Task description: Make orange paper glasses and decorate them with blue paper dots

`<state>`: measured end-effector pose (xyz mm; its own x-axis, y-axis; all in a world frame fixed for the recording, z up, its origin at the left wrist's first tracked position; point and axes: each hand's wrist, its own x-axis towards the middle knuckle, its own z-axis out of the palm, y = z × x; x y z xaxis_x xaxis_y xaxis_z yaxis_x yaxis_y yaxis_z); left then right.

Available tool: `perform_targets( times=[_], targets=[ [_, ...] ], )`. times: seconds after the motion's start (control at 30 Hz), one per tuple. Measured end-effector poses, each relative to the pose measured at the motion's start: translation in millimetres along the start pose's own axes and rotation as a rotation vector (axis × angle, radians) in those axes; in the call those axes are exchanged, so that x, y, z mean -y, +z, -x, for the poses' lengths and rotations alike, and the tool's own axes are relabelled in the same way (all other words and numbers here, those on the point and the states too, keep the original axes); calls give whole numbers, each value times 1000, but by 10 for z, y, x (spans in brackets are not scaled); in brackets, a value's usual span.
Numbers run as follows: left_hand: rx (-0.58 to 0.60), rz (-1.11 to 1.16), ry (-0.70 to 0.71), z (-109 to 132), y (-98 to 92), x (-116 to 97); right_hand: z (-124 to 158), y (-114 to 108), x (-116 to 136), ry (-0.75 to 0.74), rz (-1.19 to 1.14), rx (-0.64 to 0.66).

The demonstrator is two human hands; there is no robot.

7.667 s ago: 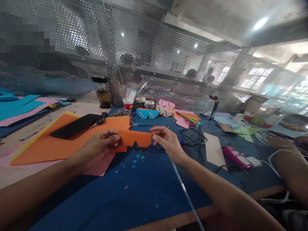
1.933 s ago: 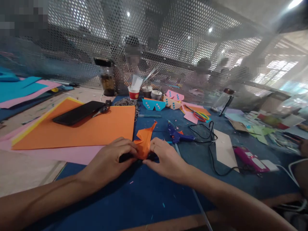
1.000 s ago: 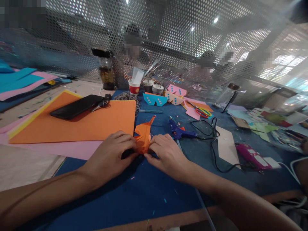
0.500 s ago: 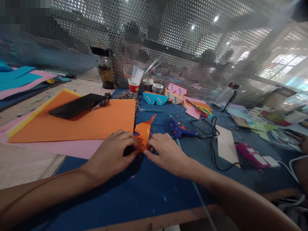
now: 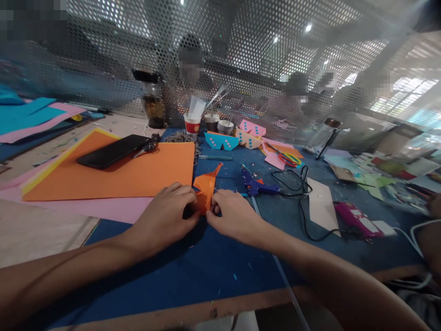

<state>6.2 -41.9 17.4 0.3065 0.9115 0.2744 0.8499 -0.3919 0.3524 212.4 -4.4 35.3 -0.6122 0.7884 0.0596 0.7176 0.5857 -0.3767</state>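
Note:
Between my two hands is a small piece of folded orange paper [image 5: 206, 188], with a pointed strip rising from its far right corner. My left hand [image 5: 174, 209] is closed on its left edge, thumb and fingers pinched together. The fingers of my right hand [image 5: 234, 214] are curled around its lower right edge, the thumb at the near corner. The palms and fingertips partly hide the paper. Just right of my right hand lies a blue glue gun [image 5: 257, 184] with a black cord. Left of my left hand is a stack of orange sheets [image 5: 161, 170].
A black phone [image 5: 115, 151] and keys rest on the orange sheets. Behind stand paper cups [image 5: 192, 124], a jar of dark liquid [image 5: 153, 103] and a blue paper mask [image 5: 221, 140]. Scissors [image 5: 289, 159], a magenta device [image 5: 356, 219] and a clear bottle [image 5: 322, 135] are at right.
Both hands keep their grip on the orange paper, with only slight finger movement. The view has shifted a little; the other things lie as before.

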Motion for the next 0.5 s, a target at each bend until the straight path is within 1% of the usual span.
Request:
perform_targets(
  times=[0.17,0.33,0.4,0.5],
  targets=[
    [22,-13,-19,-21,-1,-10,-16,47,18,15,39,-17],
    [12,-8,-11,-36,15,6,-64,28,11,35,-8,13],
    [8,7,-15,-38,22,17,-93,-25,-5,54,-70,59],
    [1,27,-19,-34,33,26,-125,-120,-48,68,-214,173]
  ],
)
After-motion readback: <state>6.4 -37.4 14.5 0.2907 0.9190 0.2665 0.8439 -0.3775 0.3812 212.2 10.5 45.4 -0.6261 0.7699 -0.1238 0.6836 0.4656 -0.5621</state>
